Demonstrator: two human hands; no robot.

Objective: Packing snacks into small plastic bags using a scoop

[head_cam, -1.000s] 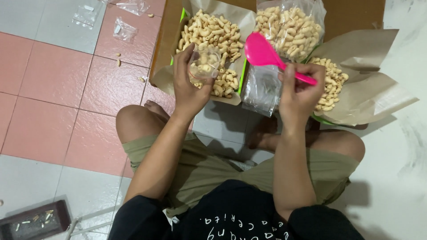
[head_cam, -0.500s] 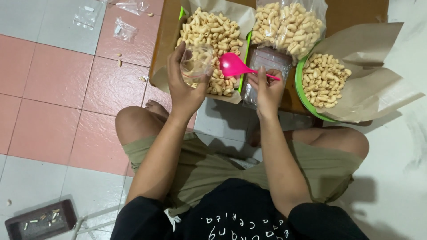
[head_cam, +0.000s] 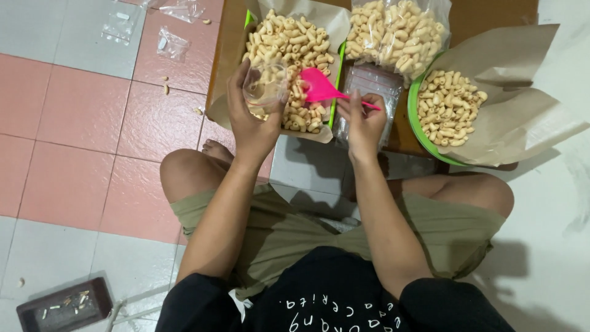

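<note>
While left hand (head_cam: 252, 126) grips pouch (head_cam: 265, 86) — scoop (head_cam: 316, 86) dips.

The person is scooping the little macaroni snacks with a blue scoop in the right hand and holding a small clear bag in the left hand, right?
Not quite: the scoop is bright pink, not blue, as the head view shows. The rest is right: the right hand holds it by the handle over the macaroni snacks, and the left hand holds the small clear bag beside it.
</note>
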